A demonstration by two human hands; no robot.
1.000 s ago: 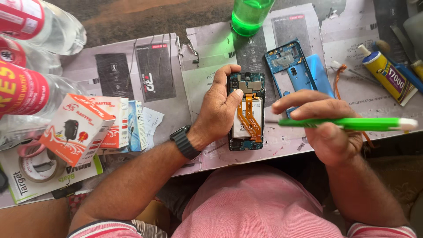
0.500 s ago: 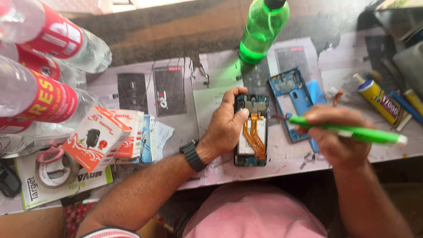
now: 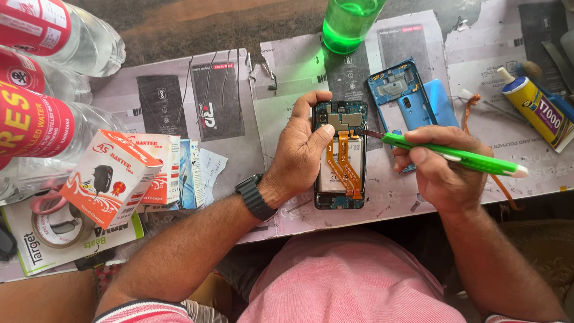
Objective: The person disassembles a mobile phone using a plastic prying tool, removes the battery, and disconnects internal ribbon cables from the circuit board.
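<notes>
The opened black smartphone with exposed orange flex cables (image 3: 339,155), lying on the paper-covered bench (image 3: 239,149), is light, rigid and fragile: the left hand (image 3: 302,157) clasps its left edge while the right hand (image 3: 439,170), fingers closed, grips a green-handled screwdriver (image 3: 454,157) touching its upper board.

Clear water bottles (image 3: 54,72), a green bottle (image 3: 350,21), and a glue tube (image 3: 538,110) lie about.

An opened smartphone with orange flex cables (image 3: 341,157) lies on the paper-covered worktable (image 3: 239,131), near the edge. The blue plastic phone frame (image 3: 399,90) lies just right and farther. A green plastic bottle (image 3: 350,21) stands beyond. An orange-and-white cardboard charger box (image 3: 110,176) sits left.
</notes>
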